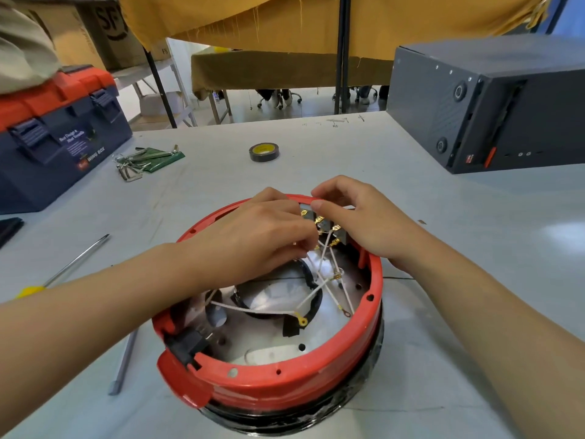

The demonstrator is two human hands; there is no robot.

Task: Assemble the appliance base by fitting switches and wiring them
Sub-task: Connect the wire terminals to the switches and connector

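while my left hand (pixel 253 236) pinched a white wire (pixel 319 264) just below the switches (pixel 326 224) at the far wall of the red base (pixel 285 384), my right hand (pixel 357 223) curled over that rim, thumb pressing the switch block. i judged the brass terminal could bend or slip off its tab if i pushed crooked; the loose wires beneath my fingertips might snag.
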